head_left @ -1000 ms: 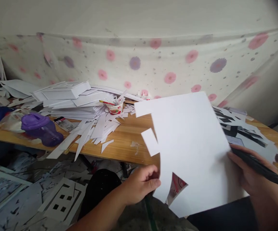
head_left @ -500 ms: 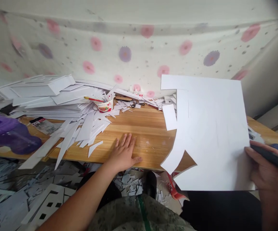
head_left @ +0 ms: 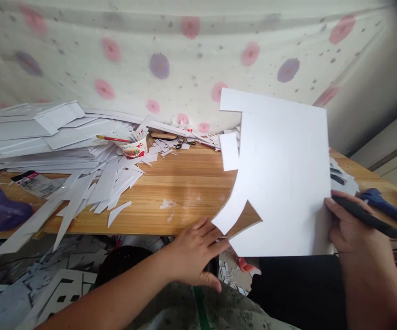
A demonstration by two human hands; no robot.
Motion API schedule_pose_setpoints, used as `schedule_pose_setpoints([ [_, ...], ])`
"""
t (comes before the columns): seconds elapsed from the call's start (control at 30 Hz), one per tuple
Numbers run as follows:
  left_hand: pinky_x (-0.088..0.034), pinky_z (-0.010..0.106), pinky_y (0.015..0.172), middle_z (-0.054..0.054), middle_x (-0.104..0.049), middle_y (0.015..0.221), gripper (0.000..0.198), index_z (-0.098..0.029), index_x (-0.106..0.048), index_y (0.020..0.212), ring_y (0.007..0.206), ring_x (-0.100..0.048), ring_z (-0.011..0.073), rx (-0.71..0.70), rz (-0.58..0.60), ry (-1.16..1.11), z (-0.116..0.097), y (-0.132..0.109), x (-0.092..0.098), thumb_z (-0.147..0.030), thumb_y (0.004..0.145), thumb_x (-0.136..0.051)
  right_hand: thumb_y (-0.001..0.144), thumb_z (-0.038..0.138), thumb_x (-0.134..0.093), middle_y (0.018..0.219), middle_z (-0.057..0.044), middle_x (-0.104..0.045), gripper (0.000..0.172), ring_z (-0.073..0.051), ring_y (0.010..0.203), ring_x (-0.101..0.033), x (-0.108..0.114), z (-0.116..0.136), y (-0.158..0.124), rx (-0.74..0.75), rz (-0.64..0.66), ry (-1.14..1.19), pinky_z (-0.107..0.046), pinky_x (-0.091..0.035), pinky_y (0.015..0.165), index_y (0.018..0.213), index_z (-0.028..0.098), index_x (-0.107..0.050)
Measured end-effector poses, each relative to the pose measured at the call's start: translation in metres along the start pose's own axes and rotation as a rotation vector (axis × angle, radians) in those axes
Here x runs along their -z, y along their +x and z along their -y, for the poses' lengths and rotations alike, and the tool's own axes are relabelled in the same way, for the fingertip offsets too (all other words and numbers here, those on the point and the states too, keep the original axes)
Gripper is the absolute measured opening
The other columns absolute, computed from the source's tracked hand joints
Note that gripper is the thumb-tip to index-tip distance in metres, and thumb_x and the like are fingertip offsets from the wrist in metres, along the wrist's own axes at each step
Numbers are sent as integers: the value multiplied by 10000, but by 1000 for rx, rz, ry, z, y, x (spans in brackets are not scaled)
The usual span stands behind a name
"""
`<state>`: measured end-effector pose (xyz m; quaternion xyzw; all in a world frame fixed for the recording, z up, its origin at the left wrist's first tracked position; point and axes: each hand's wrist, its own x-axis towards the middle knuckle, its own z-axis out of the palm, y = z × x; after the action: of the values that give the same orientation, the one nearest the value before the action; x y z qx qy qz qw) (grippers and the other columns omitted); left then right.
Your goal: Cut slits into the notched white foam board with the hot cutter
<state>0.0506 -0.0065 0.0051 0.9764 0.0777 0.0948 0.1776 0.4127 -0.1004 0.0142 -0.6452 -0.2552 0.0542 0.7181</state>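
A large white foam board [head_left: 284,174] with a curved cut-out on its left side is held up above the right part of the wooden table [head_left: 177,188]. My right hand [head_left: 352,224] grips its right edge and also has a dark pen-like tool [head_left: 366,215] between thumb and fingers. My left hand [head_left: 198,252] is at the table's front edge, fingers spread, its fingertips by the board's lower left corner and partly behind it. Whether they touch the board cannot be made out.
White boards [head_left: 57,133] are stacked at the left, with loose strips [head_left: 71,206] before them. A paper cup [head_left: 134,147] of scraps, scissors [head_left: 185,144] and a small white piece [head_left: 229,151] lie farther back. A blue tool [head_left: 387,206] is at the right, a purple object [head_left: 2,206] far left.
My left hand has lifted off the tabletop and moved right and nearer to me, to the board's lower left corner. The camera view has shifted to the right.
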Motion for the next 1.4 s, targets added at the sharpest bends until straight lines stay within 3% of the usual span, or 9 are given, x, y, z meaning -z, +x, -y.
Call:
schedule_pose_setpoints([
  [0.13,-422,441,1117,77,-737,993,425,-201,-550,1249,1115,-642,252,-96,-293,41,-19,-48,-20,-378,865,-588,527,290,-858,859,-4,-660,348,-190,803,-609,-27,0,-14,-136,56,174,-351,-485,762,841,257,-711],
  [0.23,-512,263,976,-39,-689,691,193,-239,-616,992,625,-654,100,165,-599,106,-18,-90,-31,-137,858,-523,550,316,-847,914,2,-681,325,-185,849,-619,-50,-1,-23,-134,206,141,-320,-496,765,840,255,-712],
  [0.4,-523,124,647,-43,-716,789,112,-257,-636,972,667,-679,83,447,-817,210,-8,-117,-15,-226,897,-559,556,320,-812,797,-14,-685,355,-191,724,-630,-88,-1,-32,-127,344,34,-315,-498,659,879,226,-699],
  [0.63,-530,243,896,47,-645,1104,269,-256,-587,1171,1021,-632,169,432,-589,359,2,-88,-1,-329,916,-542,698,351,-734,853,-40,-704,436,-238,701,-659,-97,21,-41,339,757,-439,-377,-531,690,1122,269,-680],
  [0.77,-506,382,980,47,-570,1263,627,-311,-513,1278,1159,-535,267,440,-308,371,11,-85,-2,-383,723,-797,736,336,-746,1270,-120,-647,517,-356,1202,-584,-68,29,-59,568,1134,-550,-485,-478,988,1239,285,-639],
  [0.87,-462,401,1005,28,-570,1235,549,-309,-550,1219,1154,-509,261,389,-269,380,20,-84,0,-241,729,-789,734,356,-770,1367,-148,-587,565,-387,1357,-431,-54,21,-68,692,1276,-648,-584,-375,1078,1274,284,-622],
  [1.1,-423,339,1001,53,-621,1129,228,-202,-608,1129,1099,-537,202,245,-378,365,43,-63,20,-189,906,-563,763,366,-751,1315,-155,-622,540,-353,1224,-577,-61,7,-61,635,1130,-621,-516,-469,1021,1276,258,-621],
  [1.27,-469,426,1007,65,-609,1238,384,-240,-605,1168,1182,-537,258,218,-201,304,67,-52,53,-499,886,-573,759,408,-762,1305,-139,-625,548,-376,1260,-535,-74,0,-55,643,1034,-611,-545,-436,1044,1266,256,-618],
  [1.4,-434,453,1068,57,-588,1293,301,-257,-609,1181,1233,-514,245,218,-79,276,84,-20,81,-398,921,-553,757,430,-769,1200,-139,-652,540,-366,1108,-629,-71,-4,-50,582,971,-515,-528,-526,910,1235,244,-599],
])
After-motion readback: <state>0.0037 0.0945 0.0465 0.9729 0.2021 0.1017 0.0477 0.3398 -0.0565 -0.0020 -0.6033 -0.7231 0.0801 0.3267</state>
